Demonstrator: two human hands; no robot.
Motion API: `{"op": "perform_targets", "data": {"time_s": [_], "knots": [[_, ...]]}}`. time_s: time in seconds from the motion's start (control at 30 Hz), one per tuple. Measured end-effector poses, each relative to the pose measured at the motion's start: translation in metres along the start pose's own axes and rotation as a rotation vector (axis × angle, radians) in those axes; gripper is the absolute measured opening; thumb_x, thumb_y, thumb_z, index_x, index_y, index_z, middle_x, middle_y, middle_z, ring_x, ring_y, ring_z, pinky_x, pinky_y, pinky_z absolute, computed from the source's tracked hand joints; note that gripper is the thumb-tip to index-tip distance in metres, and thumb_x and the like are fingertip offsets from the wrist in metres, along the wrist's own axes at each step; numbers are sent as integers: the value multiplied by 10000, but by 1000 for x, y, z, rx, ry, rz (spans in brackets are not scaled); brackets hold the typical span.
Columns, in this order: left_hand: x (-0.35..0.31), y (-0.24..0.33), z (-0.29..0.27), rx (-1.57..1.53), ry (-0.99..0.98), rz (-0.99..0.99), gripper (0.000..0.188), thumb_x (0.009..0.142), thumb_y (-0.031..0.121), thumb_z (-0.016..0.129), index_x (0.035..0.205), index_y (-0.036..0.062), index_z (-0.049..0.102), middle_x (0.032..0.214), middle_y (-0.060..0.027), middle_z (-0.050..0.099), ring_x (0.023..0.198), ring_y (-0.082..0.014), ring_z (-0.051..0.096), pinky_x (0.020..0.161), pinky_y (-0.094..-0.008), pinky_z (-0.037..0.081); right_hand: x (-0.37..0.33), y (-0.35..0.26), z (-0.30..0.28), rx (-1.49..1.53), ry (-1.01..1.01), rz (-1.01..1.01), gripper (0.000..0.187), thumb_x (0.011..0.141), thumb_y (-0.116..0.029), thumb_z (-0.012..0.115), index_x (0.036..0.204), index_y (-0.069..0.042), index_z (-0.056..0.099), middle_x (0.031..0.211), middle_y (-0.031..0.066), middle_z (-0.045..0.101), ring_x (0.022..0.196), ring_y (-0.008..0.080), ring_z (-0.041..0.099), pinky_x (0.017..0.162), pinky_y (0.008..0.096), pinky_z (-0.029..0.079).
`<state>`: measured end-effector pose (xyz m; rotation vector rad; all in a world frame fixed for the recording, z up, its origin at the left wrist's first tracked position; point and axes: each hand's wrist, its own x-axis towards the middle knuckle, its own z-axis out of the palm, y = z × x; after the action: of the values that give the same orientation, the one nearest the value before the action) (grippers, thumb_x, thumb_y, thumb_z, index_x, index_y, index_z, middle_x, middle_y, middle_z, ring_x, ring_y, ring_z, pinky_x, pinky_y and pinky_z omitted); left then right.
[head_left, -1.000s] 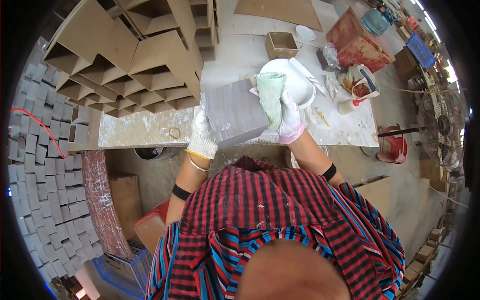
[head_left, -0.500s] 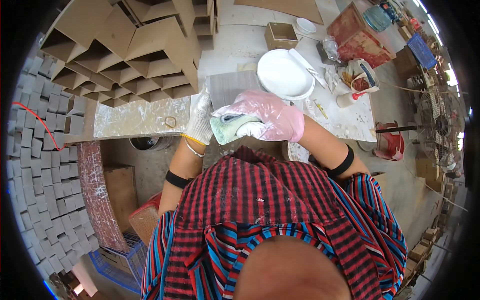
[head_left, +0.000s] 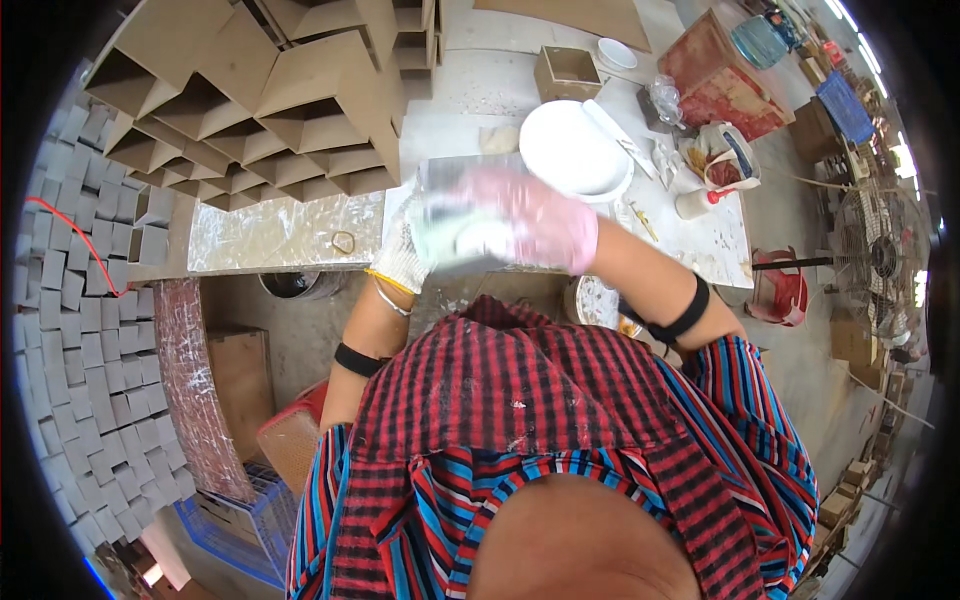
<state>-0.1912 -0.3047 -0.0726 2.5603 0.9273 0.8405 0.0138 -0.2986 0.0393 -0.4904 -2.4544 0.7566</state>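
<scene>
My left hand (head_left: pixel 403 255), in a white knit glove with a yellow cuff, grips the left edge of a grey flat-faced piece (head_left: pixel 470 172). Whether this is a box or a board I cannot tell, since the hands cover much of it. My right hand (head_left: pixel 550 228), in a pink glove smeared with white, is blurred by motion and holds a pale green cloth (head_left: pixel 447 236) against the grey face. Just beyond the right hand lies a round white tub lid or dish (head_left: pixel 572 150) of white paste, with a white flat brush or scraper (head_left: pixel 615 135) across its rim.
Open brown cardboard boxes (head_left: pixel 300 85) are stacked at the back left. Many grey boxes (head_left: pixel 90 360) are piled at far left. A small open box (head_left: pixel 568 75), a white bowl (head_left: pixel 617 53) and a red-capped bottle (head_left: pixel 700 203) stand on the table. A fan (head_left: pixel 880 250) is at right.
My right hand and the cloth have shifted slightly and now blur with motion over the grey piece. More of the grey face shows beneath them. The left hand keeps its hold at the edge.
</scene>
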Motion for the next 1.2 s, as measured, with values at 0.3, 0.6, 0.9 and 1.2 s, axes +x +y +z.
{"op": "perform_targets", "data": {"time_s": [0.3, 0.6, 0.9, 1.2], "knots": [[31, 46, -5, -1631, 262, -874, 386, 964, 315, 395, 1205, 39, 517, 1106, -67, 589, 1021, -161, 554, 883, -312, 457, 28, 69, -7, 370, 328, 280, 322, 870, -244, 556, 1180, -158, 538, 1086, 138, 595, 977, 294, 562, 888, 396, 435], [-6, -14, 10, -583, -71, -238, 415, 896, 302, 512, 1219, 40, 514, 1116, -77, 590, 1033, -185, 547, 914, -332, 424, -5, 9, 24, -134, 70, 49, 426, 842, -375, 587, 1186, -127, 545, 1141, 149, 560, 1065, 324, 520, 930, 386, 412], [42, 58, -15, -1590, 346, -1076, 417, 959, 350, 381, 1206, 43, 516, 1146, -112, 572, 1030, -207, 560, 876, -341, 472, 41, 63, -31, 131, 348, 464, 441, 837, -327, 572, 1152, -18, 557, 1139, 144, 576, 1035, 289, 548, 915, 367, 424], [23, 39, -8, -1776, 301, -592, 465, 949, 400, 382, 1197, 30, 516, 1141, -136, 579, 1013, -244, 579, 827, -384, 513, -11, -6, 12, -171, 52, 101, 414, 824, -293, 595, 1206, -152, 523, 1025, 125, 566, 956, 307, 549, 861, 405, 434]]}}
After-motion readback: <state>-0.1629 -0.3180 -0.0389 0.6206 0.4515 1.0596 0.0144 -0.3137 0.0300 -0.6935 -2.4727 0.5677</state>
